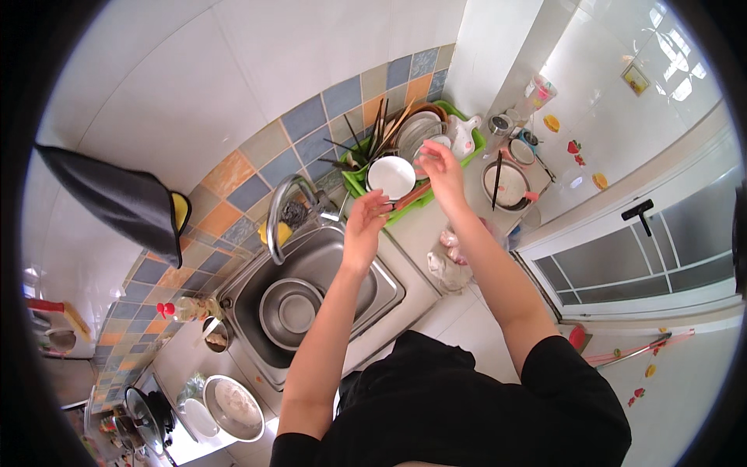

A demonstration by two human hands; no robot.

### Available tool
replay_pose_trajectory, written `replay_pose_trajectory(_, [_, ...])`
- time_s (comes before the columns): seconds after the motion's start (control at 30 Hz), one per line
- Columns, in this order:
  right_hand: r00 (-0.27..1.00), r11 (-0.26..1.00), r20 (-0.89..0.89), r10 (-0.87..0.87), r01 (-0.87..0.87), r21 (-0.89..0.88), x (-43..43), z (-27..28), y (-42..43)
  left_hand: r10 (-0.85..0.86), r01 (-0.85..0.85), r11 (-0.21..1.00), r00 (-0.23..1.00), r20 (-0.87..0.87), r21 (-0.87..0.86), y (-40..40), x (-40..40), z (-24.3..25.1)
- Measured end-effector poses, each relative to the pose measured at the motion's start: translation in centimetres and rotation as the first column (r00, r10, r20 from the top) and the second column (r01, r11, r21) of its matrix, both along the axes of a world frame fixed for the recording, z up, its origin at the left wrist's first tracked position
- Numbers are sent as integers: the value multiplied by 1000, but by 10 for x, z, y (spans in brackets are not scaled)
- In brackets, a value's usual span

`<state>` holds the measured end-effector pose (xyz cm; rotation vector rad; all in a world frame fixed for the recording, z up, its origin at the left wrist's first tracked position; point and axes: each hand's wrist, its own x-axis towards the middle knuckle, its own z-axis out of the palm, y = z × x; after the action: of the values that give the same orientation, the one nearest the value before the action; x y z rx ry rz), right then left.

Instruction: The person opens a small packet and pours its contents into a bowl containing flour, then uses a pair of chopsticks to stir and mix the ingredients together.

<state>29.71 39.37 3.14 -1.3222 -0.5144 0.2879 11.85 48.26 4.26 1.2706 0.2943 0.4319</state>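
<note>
A white bowl (391, 177) sits at the front of a green dish rack (474, 139), its inside facing up toward me. My left hand (367, 227) is just below the bowl, fingers apart, nothing seen in it. To the bowl's right hovers my right hand (442, 175), with loosely bent fingers and nothing visible in the grasp. Whether any fingertip touches the bowl is unclear. Between my hands, a reddish-brown handle (413, 195) lies along the rack's front. Behind them are several chopsticks (382, 129), clear glass dishes (418, 133) and a white cutting board (465, 134).
Left of the rack, a curved faucet (282, 219) overhangs the steel sink (385, 283), which holds a metal basin (274, 306). A pan (505, 185) with chopsticks across it stands at right. A metal bowl of dough or flour (236, 405) is at lower left. A dark cloth (125, 204) hangs on the wall.
</note>
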Motion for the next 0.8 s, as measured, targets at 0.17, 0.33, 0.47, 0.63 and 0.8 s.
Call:
replay_pose_trajectory(0.17, [991,985,26,-133,135,-103,57,3,40,35,-32,998,997,-63,46,18,80,17])
replay_pose_trajectory(0.33, [994,977,-104,-46,23,-212,95,1,63,71,-60,993,991,-115,101,29,120,18])
replay_pose_trajectory(0.47, [988,975,-153,-36,1,-222,118,-2,74,56,-33,991,984,-167,132,33,136,18])
replay_pose_trajectory(0.63, [984,958,15,180,-172,-231,124,-6,79,52,-32,993,982,-183,112,33,132,16])
replay_pose_trajectory(0.8, [928,906,236,288,-185,-380,106,10,83,56,-45,997,984,-169,67,35,118,10])
